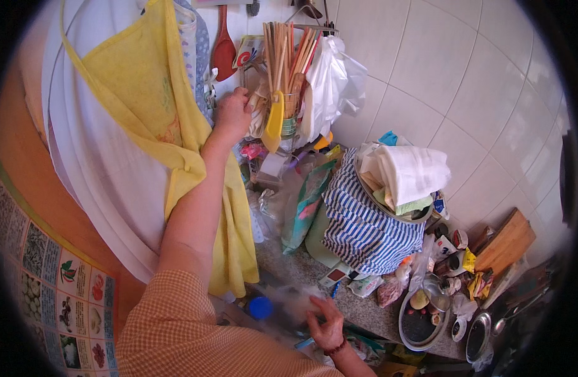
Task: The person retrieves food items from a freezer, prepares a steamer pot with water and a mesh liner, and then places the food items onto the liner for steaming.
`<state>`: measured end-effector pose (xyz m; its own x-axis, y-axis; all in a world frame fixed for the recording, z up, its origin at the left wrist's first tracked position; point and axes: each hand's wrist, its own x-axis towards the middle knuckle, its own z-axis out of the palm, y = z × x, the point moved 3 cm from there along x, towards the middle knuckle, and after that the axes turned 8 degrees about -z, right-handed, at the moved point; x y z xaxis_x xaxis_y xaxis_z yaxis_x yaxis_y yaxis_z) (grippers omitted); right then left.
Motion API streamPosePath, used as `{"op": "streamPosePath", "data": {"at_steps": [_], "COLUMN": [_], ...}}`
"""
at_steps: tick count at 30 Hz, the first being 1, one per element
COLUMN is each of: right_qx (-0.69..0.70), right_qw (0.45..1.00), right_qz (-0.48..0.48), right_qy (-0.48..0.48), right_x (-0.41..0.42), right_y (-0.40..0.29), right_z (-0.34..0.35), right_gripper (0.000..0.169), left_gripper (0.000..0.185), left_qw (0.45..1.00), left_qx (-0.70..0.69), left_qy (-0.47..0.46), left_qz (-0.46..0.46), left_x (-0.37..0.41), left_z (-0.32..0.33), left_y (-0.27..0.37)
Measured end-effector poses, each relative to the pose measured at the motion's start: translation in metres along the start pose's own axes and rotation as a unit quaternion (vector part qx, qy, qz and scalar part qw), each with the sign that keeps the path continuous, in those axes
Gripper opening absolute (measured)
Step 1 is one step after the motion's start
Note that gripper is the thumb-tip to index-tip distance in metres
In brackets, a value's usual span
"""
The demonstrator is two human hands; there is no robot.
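My left hand (234, 114) is raised to the wall rack, its fingers curled beside a pale bundle (257, 113). Whether it grips anything there is hidden. Close to its right are wooden chopsticks (289, 61) in a wire holder (289, 123), with a yellow plastic utensil (274, 122) hanging in front. Lower down, my right hand (327, 322), with a dark red beaded bracelet (336, 347), has its fingers bent next to blurred, translucent plastic (296, 299). I cannot tell if it holds that plastic. Near it is a round blue lid (260, 307).
A yellow towel (143, 89) hangs along my left arm. A red spatula (224, 54) and white plastic bags (329, 85) hang on the wall. On the granite counter (359, 311) stand a striped cloth cover (373, 235), a metal-rimmed bowl (420, 330) and a wooden cutting board (505, 242).
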<state>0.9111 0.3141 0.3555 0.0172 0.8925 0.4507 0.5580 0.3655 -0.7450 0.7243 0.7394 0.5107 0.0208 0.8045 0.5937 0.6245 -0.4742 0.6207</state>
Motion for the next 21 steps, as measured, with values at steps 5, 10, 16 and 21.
{"op": "streamPosePath", "data": {"at_steps": [5, 10, 16, 21], "right_qx": [-0.012, -0.006, -0.05, -0.029], "right_qw": [1.0, 0.998, 0.996, 0.996], "right_qz": [0.017, 0.059, 0.05, 0.069], "right_qy": [0.019, 0.034, 0.054, 0.048], "right_x": [-0.019, -0.035, -0.06, -0.077], "right_y": [0.014, 0.02, 0.036, 0.032], "right_z": [0.001, -0.003, -0.005, -0.007], "right_gripper": [0.031, 0.032, 0.032, 0.035], "left_gripper": [0.036, 0.035, 0.025, 0.026], "left_qw": [0.993, 0.98, 0.98, 0.982], "left_qx": [0.072, -0.078, -0.017, 0.121], "left_qy": [0.091, 0.185, 0.171, 0.044], "left_qz": [0.036, 0.015, 0.101, 0.14], "left_x": [-0.004, -0.007, -0.018, -0.017], "left_z": [-0.002, -0.019, -0.016, 0.012], "left_y": [0.007, 0.015, 0.016, 0.029]}}
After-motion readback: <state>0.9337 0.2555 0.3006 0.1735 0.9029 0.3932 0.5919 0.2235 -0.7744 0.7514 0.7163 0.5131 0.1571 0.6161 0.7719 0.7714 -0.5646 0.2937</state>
